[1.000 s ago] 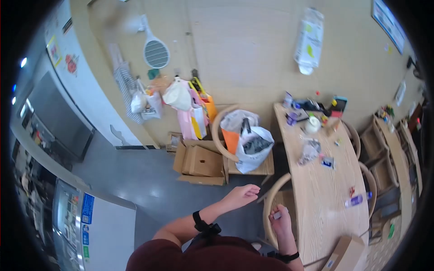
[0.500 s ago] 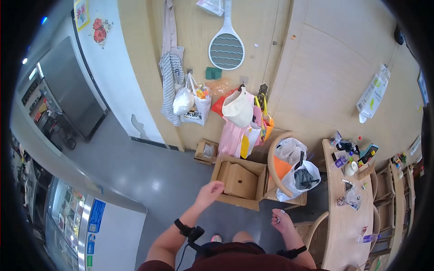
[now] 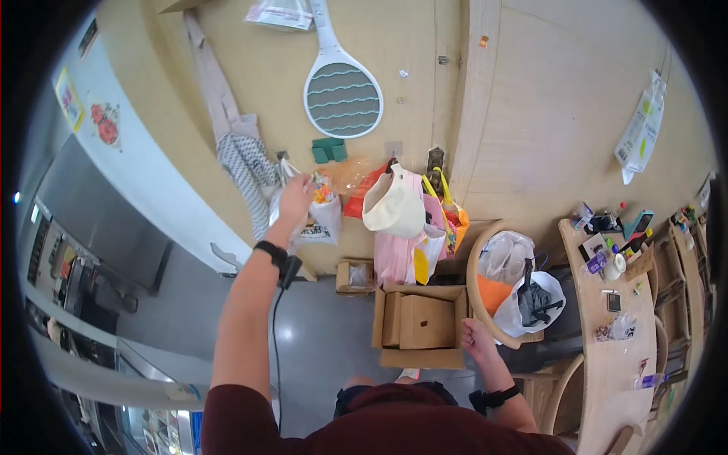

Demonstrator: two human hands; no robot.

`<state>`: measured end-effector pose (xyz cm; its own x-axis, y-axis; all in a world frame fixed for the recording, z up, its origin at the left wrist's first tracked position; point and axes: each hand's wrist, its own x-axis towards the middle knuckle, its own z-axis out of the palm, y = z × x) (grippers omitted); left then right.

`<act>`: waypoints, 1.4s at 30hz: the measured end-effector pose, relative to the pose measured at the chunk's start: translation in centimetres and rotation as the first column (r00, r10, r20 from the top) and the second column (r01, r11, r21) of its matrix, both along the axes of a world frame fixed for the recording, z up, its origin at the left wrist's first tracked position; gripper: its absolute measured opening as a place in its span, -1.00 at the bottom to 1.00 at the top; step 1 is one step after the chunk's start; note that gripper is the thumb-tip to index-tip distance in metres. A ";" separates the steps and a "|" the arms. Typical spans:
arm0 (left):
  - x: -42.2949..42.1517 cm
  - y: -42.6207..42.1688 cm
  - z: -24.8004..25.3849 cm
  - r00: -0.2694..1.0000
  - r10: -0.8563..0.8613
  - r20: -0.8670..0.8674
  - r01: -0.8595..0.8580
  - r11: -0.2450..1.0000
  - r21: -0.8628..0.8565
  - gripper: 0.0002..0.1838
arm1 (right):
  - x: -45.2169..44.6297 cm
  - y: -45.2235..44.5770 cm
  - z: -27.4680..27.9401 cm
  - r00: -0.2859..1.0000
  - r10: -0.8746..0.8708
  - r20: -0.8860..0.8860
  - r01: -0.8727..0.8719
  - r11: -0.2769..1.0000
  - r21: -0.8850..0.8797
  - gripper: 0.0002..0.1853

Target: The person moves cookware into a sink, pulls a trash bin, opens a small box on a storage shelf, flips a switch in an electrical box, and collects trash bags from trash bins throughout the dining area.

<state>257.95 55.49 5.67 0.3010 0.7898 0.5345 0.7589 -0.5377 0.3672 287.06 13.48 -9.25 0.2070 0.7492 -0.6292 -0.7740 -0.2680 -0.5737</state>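
Observation:
My left hand point(image 3: 296, 199) is raised to the wall, at the upper part of a white tote bag point(image 3: 321, 226) that hangs there with colourful packets in its mouth. Its fingertips overlap the bag's top, and I cannot make out whether they grip it. Low on the right, my right hand point(image 3: 478, 338) is curled closed beside the corner of an open cardboard box point(image 3: 384, 356). Whatever its fingers may hold is hidden. Inside that box sits a smaller brown carton point(image 3: 428, 322) with a dark hole.
Above the bags hangs a mosquito racket point(image 3: 343, 100). A cream bag point(image 3: 396, 206) and other bags hang to the right. A round-backed chair point(image 3: 474, 277) holds full bags. The cluttered wooden table point(image 3: 618, 364) stands at right, and a small box point(image 3: 354, 276) is on the floor.
My left hand has risen from the cardboard box to the hanging white tote bag. My right hand has moved up slightly to the box's corner. The view has shifted closer to the wall.

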 end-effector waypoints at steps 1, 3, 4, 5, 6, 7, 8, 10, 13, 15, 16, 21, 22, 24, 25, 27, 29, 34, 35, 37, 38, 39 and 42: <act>0.2 2.9 0.3 0.996 0.027 -0.084 -0.020 0.996 0.087 -0.71 | -0.5 0.8 0.2 1.000 -0.012 0.013 0.012 1.000 -0.009 -0.93; 1.2 6.6 1.6 0.987 0.054 -0.149 -0.039 0.994 0.104 -0.70 | -0.9 2.0 0.7 0.999 -0.034 0.035 0.035 0.999 -0.029 -0.94; 1.7 8.2 2.1 0.981 0.063 -0.183 -0.043 0.993 0.114 -0.70 | -1.3 2.4 1.1 0.998 -0.050 0.041 0.052 0.998 -0.036 -0.94; 2.2 9.7 2.4 0.968 0.011 -0.251 0.008 0.997 0.078 -0.69 | -1.9 3.0 1.1 0.996 -0.072 0.044 0.074 0.996 -0.040 -0.94; 2.7 11.2 2.5 0.946 -0.047 -0.320 0.063 0.997 0.040 -0.69 | -2.2 3.4 0.8 0.991 -0.118 0.062 0.121 0.992 -0.040 -0.94; 3.2 12.6 2.5 0.915 -0.110 -0.389 0.118 0.993 -0.003 -0.69 | -2.4 3.3 0.2 0.983 -0.166 0.076 0.170 0.985 -0.043 -0.94; 3.6 13.7 2.4 0.881 -0.152 -0.449 0.164 0.986 -0.011 -0.70 | -3.0 3.2 -0.2 0.972 -0.215 0.092 0.220 0.974 -0.049 -0.94; 3.8 15.6 2.0 0.799 -0.229 -0.556 0.251 0.967 -0.037 -0.72 | -4.9 3.4 0.9 0.939 -0.318 0.132 0.329 0.942 -0.069 -0.90; 4.4 17.8 1.6 0.696 -0.181 -0.695 0.302 0.952 0.055 -0.79 | -8.7 4.2 1.5 0.873 -0.465 0.147 0.478 0.876 -0.064 -0.92; 4.7 18.6 1.3 0.657 -0.153 -0.738 0.315 0.945 0.084 -0.85 | -11.9 5.0 1.1 0.849 -0.513 0.124 0.524 0.848 -0.081 -0.92; 4.6 18.8 1.2 0.642 -0.136 -0.755 0.316 0.944 0.099 -0.88 | -13.0 5.2 0.9 0.839 -0.531 0.118 0.541 0.836 -0.088 -0.92; 2.9 20.0 1.5 0.762 -0.368 -0.533 0.515 0.844 0.153 -0.90 | -18.6 8.6 2.2 0.842 -0.536 0.065 0.539 0.840 -0.058 -0.93; 2.6 20.4 1.6 0.761 -0.435 -0.480 0.561 0.814 0.152 -0.90 | -19.3 9.0 2.8 0.828 -0.551 0.106 0.558 0.828 -0.060 -0.92; 2.3 21.4 1.9 0.758 -0.550 -0.352 0.585 0.811 -0.008 -0.86 | -20.6 9.8 4.1 0.796 -0.575 0.188 0.594 0.802 -0.062 -0.91; 2.1 21.7 2.1 0.753 -0.594 -0.282 0.596 0.798 -0.090 -0.84 | -21.0 9.8 4.3 0.785 -0.586 0.203 0.607 0.792 -0.059 -0.91; 1.9 22.0 2.9 0.798 -0.572 -0.189 0.573 0.818 -0.056 -0.84 | -21.6 9.7 4.6 0.765 -0.600 0.233 0.626 0.778 -0.051 -0.90; 1.7 21.3 3.8 0.818 -0.575 0.016 0.574 0.816 -0.071 -0.84 | -22.1 9.4 4.6 0.770 -0.584 0.256 0.602 0.798 0.009 -0.88; 1.7 6.5 2.4 0.490 -0.645 0.586 0.868 0.420 -0.264 -0.86 | -24.3 10.2 8.3 0.781 -0.583 0.225 0.541 0.810 0.225 -0.77; 2.1 1.8 0.7 0.366 -0.678 0.638 0.930 0.250 -0.268 -0.84 | -24.6 10.5 8.7 0.778 -0.593 0.209 0.533 0.798 0.282 -0.74; 2.4 -7.7 -0.7 0.291 -0.768 0.571 0.905 0.027 -0.425 -0.87 | -25.7 11.0 10.7 0.735 -0.675 0.065 0.631 0.715 0.301 -0.72; 2.6 -11.6 -1.4 0.284 -0.805 0.521 0.823 -0.074 -0.563 -0.79 | -26.0 10.4 10.4 0.702 -0.712 0.018 0.672 0.670 0.317 -0.73; 3.1 -15.3 -3.1 0.127 -0.876 0.465 0.858 -0.138 -0.494 -0.77 | -26.2 9.6 9.8 0.669 -0.743 -0.027 0.707 0.624 0.334 -0.74; 2.4 -23.0 -4.6 -0.123 -0.944 0.306 0.841 -0.262 -0.473 -0.71 | -27.4 5.7 8.1 0.540 -0.838 -0.080 0.804 0.485 0.343 -0.80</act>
